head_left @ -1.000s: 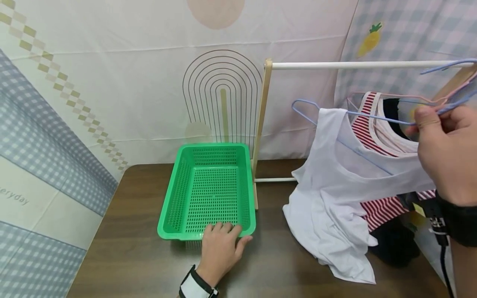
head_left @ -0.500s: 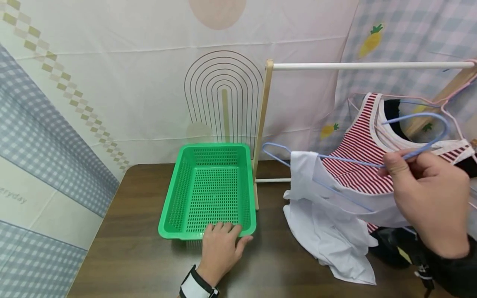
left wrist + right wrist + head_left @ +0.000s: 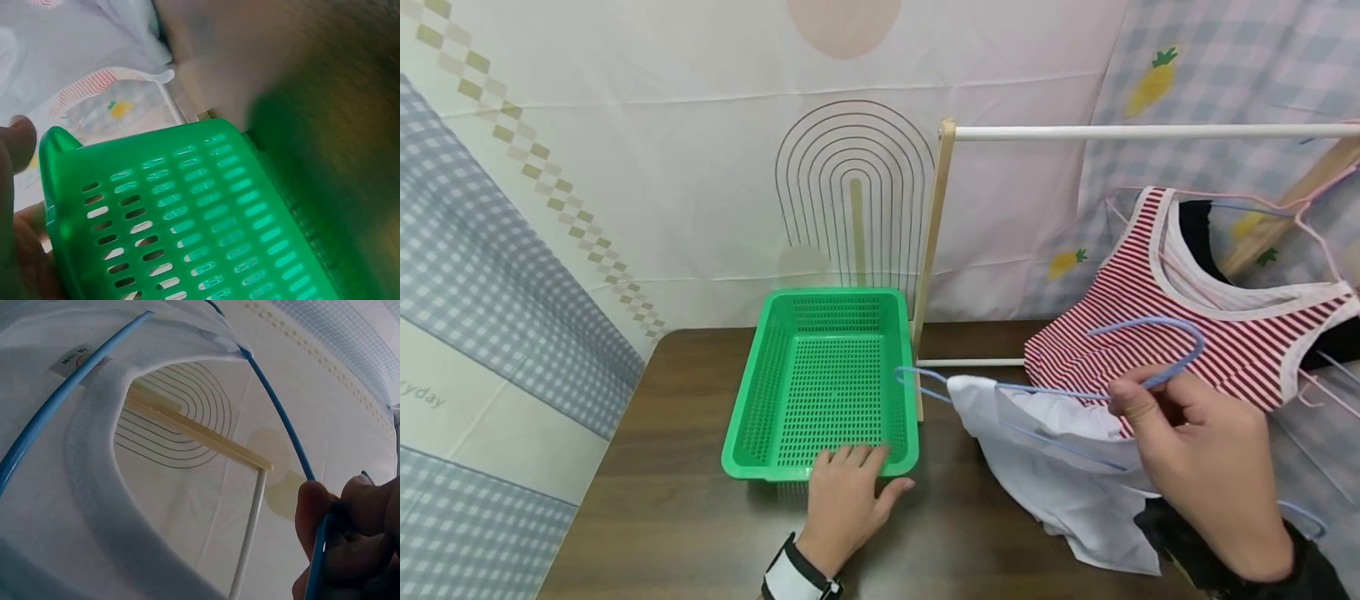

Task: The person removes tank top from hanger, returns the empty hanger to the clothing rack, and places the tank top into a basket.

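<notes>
My right hand [image 3: 1206, 471] pinches a blue clothes hanger [image 3: 1191, 333] at the base of its hook. From the hanger hangs a white sleeveless top [image 3: 1060, 492], its lower part bunched over the table. In the right wrist view, the wide neckline of the white top [image 3: 94, 444] shows, and my thumb and fingers grip the blue wire. My left hand [image 3: 847, 500] holds the near rim of a green plastic basket [image 3: 737, 408], fingers hooked over the edge and thumb spread to the side. Seen from the left wrist, the basket wall [image 3: 181, 187] is slotted. Nothing lies in the basket.
A rack with a white rail [image 3: 1112, 132] and wooden legs [image 3: 931, 242] stands right of the basket. At its right end hangs a red-striped sleeveless top [image 3: 1120, 292] on a pink hanger [image 3: 1311, 217], with black and white garments behind. The brown table [image 3: 662, 467] carries everything.
My right hand has brought the blue hanger and white top down from beside the rail, leftward towards the basket. The striped top is now more exposed. My left hand keeps its place.
</notes>
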A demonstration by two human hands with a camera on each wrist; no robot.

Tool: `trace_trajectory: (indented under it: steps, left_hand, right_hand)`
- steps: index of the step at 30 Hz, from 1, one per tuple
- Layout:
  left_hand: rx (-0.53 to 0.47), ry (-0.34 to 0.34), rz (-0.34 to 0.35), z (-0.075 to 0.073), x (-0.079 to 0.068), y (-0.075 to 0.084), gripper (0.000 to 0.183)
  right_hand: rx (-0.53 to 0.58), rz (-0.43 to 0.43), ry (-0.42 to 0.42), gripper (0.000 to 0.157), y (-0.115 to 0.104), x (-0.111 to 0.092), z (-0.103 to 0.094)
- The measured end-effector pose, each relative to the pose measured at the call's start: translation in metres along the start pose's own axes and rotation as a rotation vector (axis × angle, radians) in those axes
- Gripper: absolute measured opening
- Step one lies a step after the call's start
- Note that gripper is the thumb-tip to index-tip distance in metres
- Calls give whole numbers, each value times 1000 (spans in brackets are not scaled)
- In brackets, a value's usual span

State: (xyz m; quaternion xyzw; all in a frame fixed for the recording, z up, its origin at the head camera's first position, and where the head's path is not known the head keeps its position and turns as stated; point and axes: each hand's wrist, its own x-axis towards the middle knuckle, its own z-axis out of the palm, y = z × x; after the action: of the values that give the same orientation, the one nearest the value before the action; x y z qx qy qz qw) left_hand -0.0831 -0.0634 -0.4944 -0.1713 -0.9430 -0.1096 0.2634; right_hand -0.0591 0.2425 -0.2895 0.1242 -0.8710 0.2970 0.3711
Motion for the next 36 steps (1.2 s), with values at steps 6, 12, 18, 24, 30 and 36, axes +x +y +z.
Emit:
trace_trajectory:
  steps: [6,12,18,24,30,36]
  left_hand:
    - [-205,81,-51,-18,7,5,68]
    - [-431,461,90,-49,29,19,80]
    - [-377,542,290,-66,57,35,58]
    - [-253,282,335,-64,60,48,43]
    - [-217,249,300,-62,56,51,17]
    - [-236,261,269,-62,53,48,10]
  right_hand:
    - [68,-30,-77,14,-1,-15,3]
    - [95,-44,-99,20,-2,-25,5]
    - [147,-131,-93,16,-1,-29,15]
    - [105,-125,-182,22,-6,-32,21]
    - [92,-132,-220,23,-9,-33,23]
    - [100,-156,-177,25,-6,-35,24]
